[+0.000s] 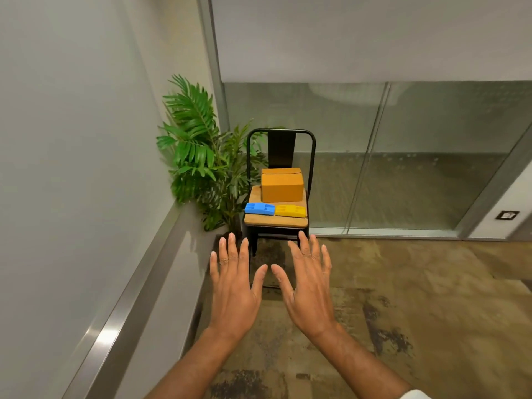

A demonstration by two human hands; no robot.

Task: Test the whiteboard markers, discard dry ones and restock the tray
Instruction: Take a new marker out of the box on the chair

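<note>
Left hand [234, 286] and right hand [309, 286] hover palms down, each grip wide and empty. The metal tray ledge [129, 298] runs along the wall at 8 o'clock. At 12 o'clock a chair [273, 222] carries a blue plastic piece [259, 209] and a yellow plastic piece [290, 211] (side by side), with a cardboard box [282, 185] behind them. A plant [198, 156] stands at 11.

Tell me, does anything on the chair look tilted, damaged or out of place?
Nothing stands out. The cardboard box sits upright at the back of the chair seat, and the blue piece and yellow piece lie flat, side by side, along its front. Nothing is spilled or visibly damaged.
</note>
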